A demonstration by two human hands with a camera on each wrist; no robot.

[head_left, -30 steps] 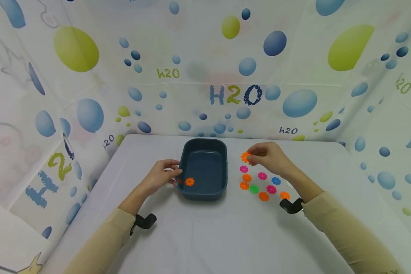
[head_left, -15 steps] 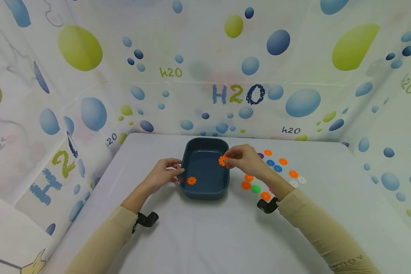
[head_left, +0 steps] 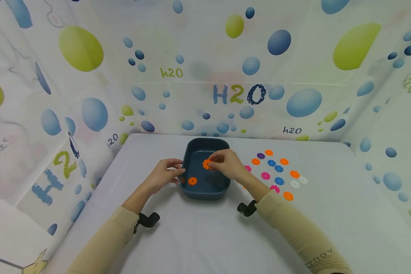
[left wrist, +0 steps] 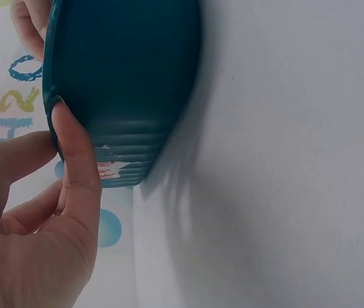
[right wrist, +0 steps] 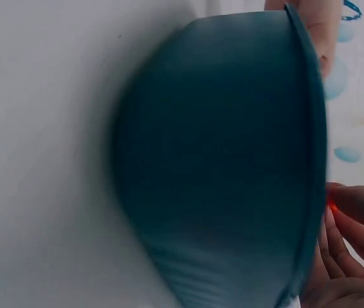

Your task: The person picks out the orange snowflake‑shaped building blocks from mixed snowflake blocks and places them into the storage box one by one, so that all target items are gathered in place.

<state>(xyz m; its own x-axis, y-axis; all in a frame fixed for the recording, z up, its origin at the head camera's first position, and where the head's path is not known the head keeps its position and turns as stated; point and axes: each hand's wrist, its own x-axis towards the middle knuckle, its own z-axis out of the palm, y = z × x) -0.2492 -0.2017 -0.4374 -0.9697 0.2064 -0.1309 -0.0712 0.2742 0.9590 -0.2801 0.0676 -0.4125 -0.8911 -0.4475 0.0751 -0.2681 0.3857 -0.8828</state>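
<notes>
A dark teal rectangular tub (head_left: 205, 196) stands on the table. My left hand (head_left: 162, 174) pinches its left rim; in the left wrist view the thumb (left wrist: 76, 151) lies against the wall near the rim. Over the inside of the tub, my right hand (head_left: 227, 164) pinches an orange flower-shaped plastic disc (head_left: 206, 164) between thumb and fingertips. Another orange flower-shaped disc (head_left: 192, 181) lies on the tub's floor, toward the front left. In the right wrist view, the tub's wall (right wrist: 220, 147) hides much of the inside, and only a speck of orange shows at the fingertips.
To the right of the tub, several flower-shaped discs lie scattered on the white cloth, among them a purple one (head_left: 261, 156), a blue one (head_left: 279, 181) and a white one (head_left: 295, 184). My right forearm covers part of that area. A patterned curtain (head_left: 191, 106) hangs behind the table.
My right hand has carried the orange disc leftward from above the scattered discs to over the tub. My left hand keeps its place on the rim.
</notes>
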